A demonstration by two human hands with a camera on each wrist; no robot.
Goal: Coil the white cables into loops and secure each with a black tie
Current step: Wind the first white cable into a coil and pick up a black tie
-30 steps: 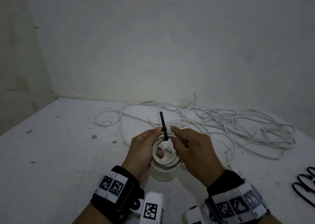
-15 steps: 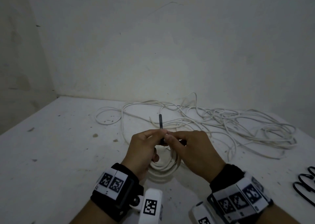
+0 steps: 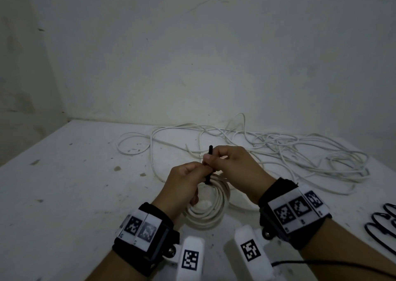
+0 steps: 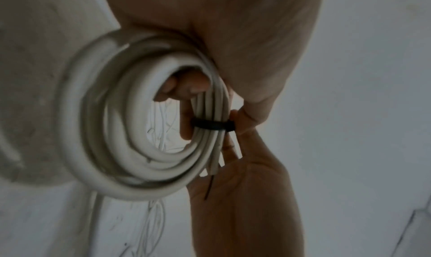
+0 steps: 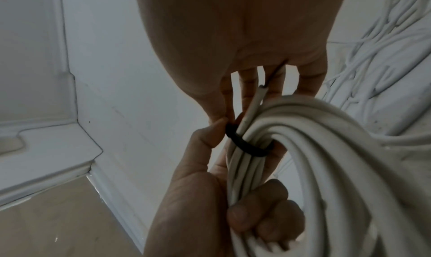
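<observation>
A coil of white cable [image 3: 211, 209] hangs under my hands, just above the table. A black tie [image 3: 210, 152] is looped round the coil's strands, and its tail stands up between my hands. In the left wrist view the tie's band [image 4: 210, 125] circles the bundle [image 4: 111, 132]. My left hand [image 3: 199, 169] grips the coil beside the band, its fingers curled through the ring [image 5: 263, 218]. My right hand [image 3: 209, 158] pinches the tie's tail just above the band [image 5: 247, 146]. One cut cable end [image 5: 256, 93] sticks out of the bundle.
A loose tangle of white cable [image 3: 289, 152] sprawls over the back and right of the white table [image 3: 64, 184], against the wall. Several more black ties [image 3: 383, 223] lie at the table's right edge. A dark cord [image 3: 342, 266] runs under my right forearm.
My right hand has slid up and left along the tie's tail and now pinches it above my left fingertips. The coil hangs lower beneath both hands.
</observation>
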